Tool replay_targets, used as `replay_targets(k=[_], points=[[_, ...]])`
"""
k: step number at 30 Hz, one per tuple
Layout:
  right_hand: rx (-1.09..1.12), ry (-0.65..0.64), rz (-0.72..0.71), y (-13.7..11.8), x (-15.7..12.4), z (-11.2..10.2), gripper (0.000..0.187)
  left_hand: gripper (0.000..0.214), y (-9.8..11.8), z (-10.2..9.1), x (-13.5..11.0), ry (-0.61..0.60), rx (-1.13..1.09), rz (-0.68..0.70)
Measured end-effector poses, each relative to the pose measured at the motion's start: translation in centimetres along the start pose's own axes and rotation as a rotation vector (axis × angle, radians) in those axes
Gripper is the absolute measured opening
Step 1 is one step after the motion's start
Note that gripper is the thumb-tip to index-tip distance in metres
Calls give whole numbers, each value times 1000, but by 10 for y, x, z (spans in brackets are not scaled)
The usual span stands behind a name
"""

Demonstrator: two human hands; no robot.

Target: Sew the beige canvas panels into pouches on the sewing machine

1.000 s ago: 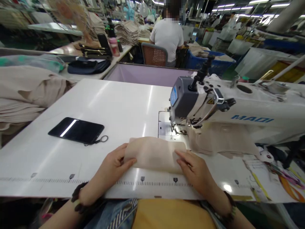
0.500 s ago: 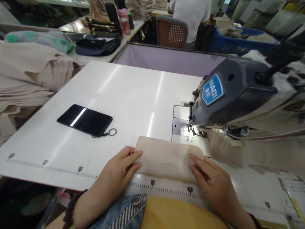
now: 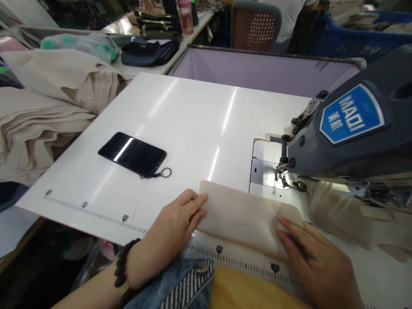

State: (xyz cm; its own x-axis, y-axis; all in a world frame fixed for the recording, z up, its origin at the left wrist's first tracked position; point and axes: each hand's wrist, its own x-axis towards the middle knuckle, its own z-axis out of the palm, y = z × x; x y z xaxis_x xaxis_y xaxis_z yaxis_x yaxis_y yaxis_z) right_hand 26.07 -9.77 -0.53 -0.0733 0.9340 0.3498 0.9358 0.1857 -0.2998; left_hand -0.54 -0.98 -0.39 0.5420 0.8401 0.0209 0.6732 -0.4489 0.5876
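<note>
A beige fabric piece [image 3: 246, 219], roughly rectangular with rounded upper corners, is held between my two hands just above the table's front edge. My left hand [image 3: 180, 223] pinches its left end between thumb and fingers. At the opposite end my right hand [image 3: 312, 251] grips it the same way. A short line, maybe a slit or mark, shows near the middle of the fabric. Beyond the fabric, to the right, stands a sewing machine [image 3: 341, 128] with its lit needle area [image 3: 278, 178]; the fabric lies in front of the needle plate, apart from the needle.
A black phone [image 3: 131, 154] with a ring strap lies on the white table [image 3: 183, 116]. Stacked beige fabric [image 3: 35, 124] rises at the left. More beige pieces [image 3: 341, 210] lie under the machine arm. Behind are a lilac bin [image 3: 257, 73], a chair [image 3: 255, 28] and a seated person.
The camera view has turned, so the table and phone sit farther right and the machine looks larger. Both hands still hold the fabric, which now slopes down to the right.
</note>
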Motion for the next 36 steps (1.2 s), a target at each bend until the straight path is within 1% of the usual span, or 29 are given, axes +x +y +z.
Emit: replay_targets(k=[10, 18, 23, 26, 31, 36], points=[[-22, -34, 8, 0, -3, -2, 35, 27, 0, 0, 3, 16, 50, 14], [-37, -24, -3, -2, 1, -3, 38, 26, 2, 1, 6, 23, 96, -8], [-12, -4, -5, -4, 1, -3, 37, 27, 1, 1, 7, 50, 113, 30], [18, -13, 27, -5, 1, -2, 34, 28, -1, 2, 6, 74, 138, 53], [101, -53, 132, -7, -3, 0, 28, 33, -5, 4, 6, 92, 208, 81], [175, -62, 198, -9, -4, 1, 24, 38, -11, 5, 6, 73, 243, 70]])
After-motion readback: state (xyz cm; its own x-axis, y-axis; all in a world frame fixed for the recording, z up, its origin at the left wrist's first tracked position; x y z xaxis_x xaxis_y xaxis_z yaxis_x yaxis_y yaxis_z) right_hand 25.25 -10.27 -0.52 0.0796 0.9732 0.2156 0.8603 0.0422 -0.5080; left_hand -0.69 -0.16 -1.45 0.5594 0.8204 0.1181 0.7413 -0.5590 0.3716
